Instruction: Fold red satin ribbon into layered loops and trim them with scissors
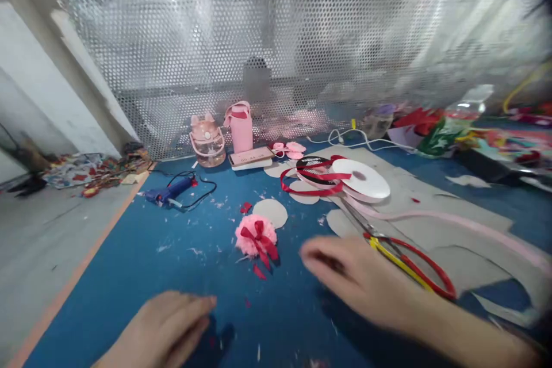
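A fluffy pink pompom lies on the blue table with a dark red ribbon bow on top of it. Below and left of it, my left hand hovers with fingers stretched out and nothing in them. My right hand, smeared by motion, is to the right of the pompom. Its fingers are loosely bent, and I see nothing held. Behind the pompom lies a pale round disc. Red-handled scissors and a yellow tool rest beyond my right wrist. Small red ribbon scraps lie near the bow.
A blue glue gun with its cord lies at left. Ribbon spools sit on grey card at right. Toward the perforated metal screen stand a clear bottle, a pink bottle and a phone.
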A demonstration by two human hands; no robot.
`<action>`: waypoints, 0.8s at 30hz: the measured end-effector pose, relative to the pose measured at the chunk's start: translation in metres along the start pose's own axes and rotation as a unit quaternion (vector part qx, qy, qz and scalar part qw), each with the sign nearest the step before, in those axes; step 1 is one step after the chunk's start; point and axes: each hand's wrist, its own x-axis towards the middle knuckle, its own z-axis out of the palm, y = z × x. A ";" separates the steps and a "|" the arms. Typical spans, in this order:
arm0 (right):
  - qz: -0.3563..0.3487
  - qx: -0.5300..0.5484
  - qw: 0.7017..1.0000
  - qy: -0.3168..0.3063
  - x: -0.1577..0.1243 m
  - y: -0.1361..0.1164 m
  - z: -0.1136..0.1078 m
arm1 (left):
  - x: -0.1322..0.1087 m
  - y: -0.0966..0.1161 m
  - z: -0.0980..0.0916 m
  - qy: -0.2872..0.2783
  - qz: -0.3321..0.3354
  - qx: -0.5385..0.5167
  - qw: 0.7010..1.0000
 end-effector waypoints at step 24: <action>0.091 -0.057 0.993 0.056 0.135 -0.021 0.014 | 0.088 -0.054 -0.017 0.248 -0.400 -0.298 0.831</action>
